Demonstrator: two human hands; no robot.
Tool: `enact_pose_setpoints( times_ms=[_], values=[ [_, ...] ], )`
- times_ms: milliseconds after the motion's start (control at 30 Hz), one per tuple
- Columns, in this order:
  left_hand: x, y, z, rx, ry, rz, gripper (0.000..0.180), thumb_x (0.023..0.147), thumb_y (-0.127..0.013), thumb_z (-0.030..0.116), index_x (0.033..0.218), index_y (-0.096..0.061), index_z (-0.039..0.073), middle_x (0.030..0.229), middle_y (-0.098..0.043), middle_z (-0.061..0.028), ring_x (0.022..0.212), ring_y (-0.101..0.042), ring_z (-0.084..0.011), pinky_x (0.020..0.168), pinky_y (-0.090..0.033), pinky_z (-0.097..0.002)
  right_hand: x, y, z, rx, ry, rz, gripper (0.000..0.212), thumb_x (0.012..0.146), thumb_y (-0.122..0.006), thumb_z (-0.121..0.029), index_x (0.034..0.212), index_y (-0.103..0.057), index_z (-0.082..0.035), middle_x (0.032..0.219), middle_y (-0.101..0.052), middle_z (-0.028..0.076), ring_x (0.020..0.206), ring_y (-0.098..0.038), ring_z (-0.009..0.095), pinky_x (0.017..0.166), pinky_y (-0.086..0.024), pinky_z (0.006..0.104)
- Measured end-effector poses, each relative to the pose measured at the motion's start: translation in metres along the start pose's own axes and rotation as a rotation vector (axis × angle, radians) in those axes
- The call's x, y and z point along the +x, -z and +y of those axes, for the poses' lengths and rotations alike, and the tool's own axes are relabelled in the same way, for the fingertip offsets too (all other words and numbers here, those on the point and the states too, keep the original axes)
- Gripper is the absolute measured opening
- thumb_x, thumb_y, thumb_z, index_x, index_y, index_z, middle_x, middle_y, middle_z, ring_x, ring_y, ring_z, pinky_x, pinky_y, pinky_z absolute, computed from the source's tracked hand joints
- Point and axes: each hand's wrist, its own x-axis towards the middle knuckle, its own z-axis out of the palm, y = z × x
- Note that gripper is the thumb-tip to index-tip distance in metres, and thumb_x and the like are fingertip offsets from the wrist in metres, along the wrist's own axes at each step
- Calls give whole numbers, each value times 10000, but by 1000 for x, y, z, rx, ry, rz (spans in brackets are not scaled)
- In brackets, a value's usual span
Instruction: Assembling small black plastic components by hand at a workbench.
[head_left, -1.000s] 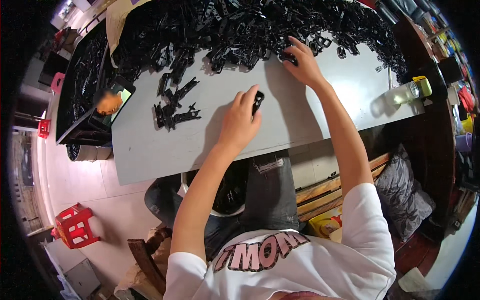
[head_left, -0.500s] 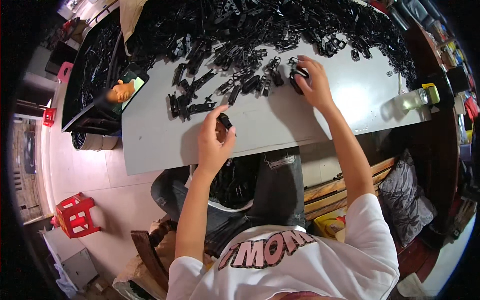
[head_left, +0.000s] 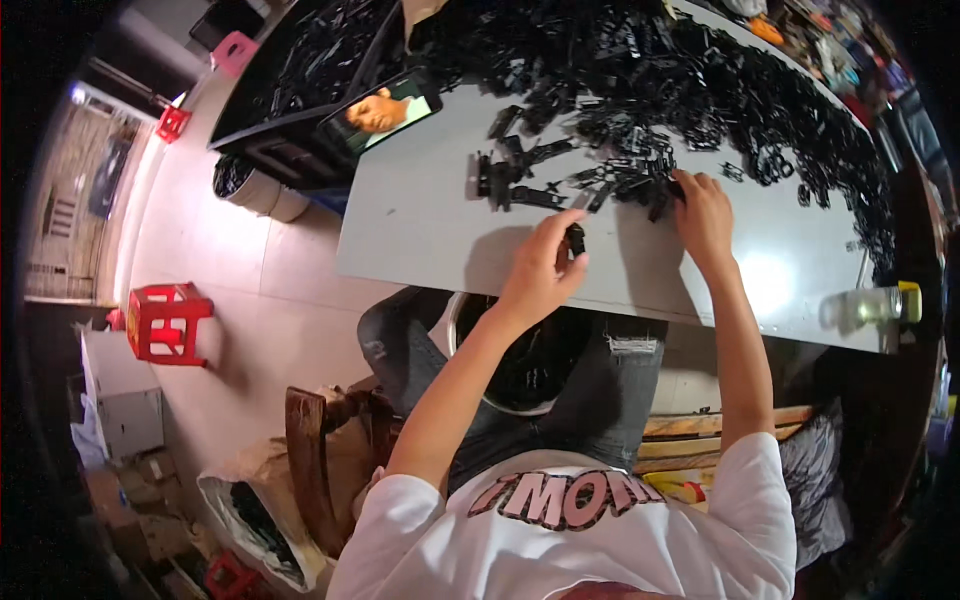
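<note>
left hand [head_left: 540,275] pinches small black part [head_left: 576,240] | right hand [head_left: 703,208] curled, fingertips in black parts pile [head_left: 640,60]

We have one view only, from a wide fisheye camera worn on the head, looking steeply down past the person's chest onto the grey desk [head_left: 420,230]. It faces forward and down, near enough that both forearms rise from the lower edge, while the floor [head_left: 250,300] and a red stool [head_left: 165,320] curve away at left. Straight edges bend toward the dark round rim.
</note>
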Motion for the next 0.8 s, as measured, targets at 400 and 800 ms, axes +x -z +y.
enact_pose_setpoints(
  times_ms=[400, 800],
  values=[
    [-2, 4, -2, 22, -62, 3, 461, 794, -645, 59, 1227, -491, 77, 873, -555, -66, 641, -508, -145, 606, -453, -280, 0, -5, 19, 193, 14, 199, 165, 791, -677, -88, 813, -536, -4, 720, -550, 109, 677, -512, 277, 625, -405, 373],
    [-3, 3, -8, -122, 54, 3, 303, 816, -657, 70, 1102, -562, 48, 803, -614, -49, 652, -589, -110, 604, -490, -268, -15, 45, -23, 248, 238, -518, 167, 720, -675, -100, 829, -578, -19, 818, -598, 130, 745, -590, 330, 645, -467, 405]
  ],
)
